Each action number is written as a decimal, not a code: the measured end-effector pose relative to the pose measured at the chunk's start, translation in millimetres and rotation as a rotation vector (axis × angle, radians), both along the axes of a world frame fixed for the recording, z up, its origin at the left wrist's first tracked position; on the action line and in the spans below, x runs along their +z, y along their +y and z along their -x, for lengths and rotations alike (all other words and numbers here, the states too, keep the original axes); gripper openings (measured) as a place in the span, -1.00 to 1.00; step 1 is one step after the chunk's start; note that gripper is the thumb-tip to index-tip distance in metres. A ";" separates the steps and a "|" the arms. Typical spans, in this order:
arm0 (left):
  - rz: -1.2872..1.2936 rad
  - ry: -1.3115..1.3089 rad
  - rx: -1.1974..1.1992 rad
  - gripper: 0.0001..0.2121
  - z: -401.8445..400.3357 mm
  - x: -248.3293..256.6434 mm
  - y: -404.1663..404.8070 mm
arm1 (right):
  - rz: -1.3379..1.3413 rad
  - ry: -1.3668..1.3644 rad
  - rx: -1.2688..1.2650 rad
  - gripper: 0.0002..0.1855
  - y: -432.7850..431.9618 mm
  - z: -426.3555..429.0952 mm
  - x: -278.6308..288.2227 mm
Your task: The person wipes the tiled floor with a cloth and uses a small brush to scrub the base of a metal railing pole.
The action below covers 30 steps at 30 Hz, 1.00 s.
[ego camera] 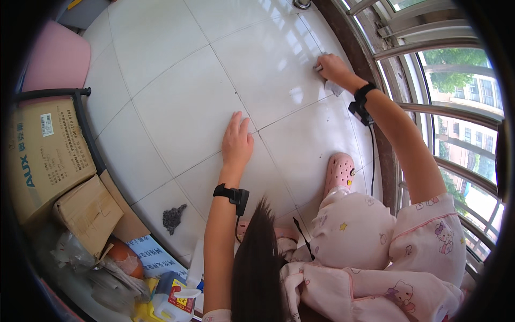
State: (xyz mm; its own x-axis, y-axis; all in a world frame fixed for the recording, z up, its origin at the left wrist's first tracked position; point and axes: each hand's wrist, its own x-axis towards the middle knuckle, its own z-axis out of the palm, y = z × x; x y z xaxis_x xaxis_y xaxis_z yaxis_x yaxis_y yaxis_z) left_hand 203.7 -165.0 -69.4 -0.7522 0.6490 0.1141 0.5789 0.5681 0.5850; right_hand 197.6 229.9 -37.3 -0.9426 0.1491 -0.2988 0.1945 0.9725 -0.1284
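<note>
My right hand is closed on a light grey cloth or wipe, which touches the white tiled floor beside the dark base strip under the window bars. Part of the cloth hangs out below the palm. Low over the floor, or resting on it, my left hand is spread palm down with nothing in it. Both wrists wear black straps with small devices and cables. A dark grey fuzzy clump lies on the tiles to the lower left. Small dark specks dot the tiles near the pink clog on my foot.
Along the left stand a large AUX cardboard box in a black frame, a smaller carton, plastic bags and a bottle. Behind them is a pink bin or panel. Metal window bars run along the right. Long dark hair hangs into view.
</note>
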 end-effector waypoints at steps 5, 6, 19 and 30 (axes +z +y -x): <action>-0.009 0.017 0.031 -0.71 -4.6 2.9 2.0 | -0.031 0.034 0.148 -0.86 -18.9 -6.5 5.4; -0.006 0.018 0.023 -0.71 4.9 3.7 3.8 | -0.144 -0.089 0.105 -0.86 -21.5 1.6 10.6; 0.033 0.104 0.360 -0.60 26.5 -10.9 -57.7 | 0.117 0.452 -0.065 -0.26 -13.3 -6.5 -42.5; 0.132 0.058 0.258 -0.58 30.8 -12.0 -55.5 | 0.059 0.542 0.151 -0.28 14.7 163.7 -74.3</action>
State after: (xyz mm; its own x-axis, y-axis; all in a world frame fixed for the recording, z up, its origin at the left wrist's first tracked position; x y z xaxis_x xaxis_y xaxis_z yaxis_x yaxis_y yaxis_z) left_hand 172.9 -220.6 -81.3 -0.8887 0.4496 0.0894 0.4363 0.7695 0.4664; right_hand 33.9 244.5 -111.6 -0.9730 -0.0012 0.2306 -0.0548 0.9726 -0.2261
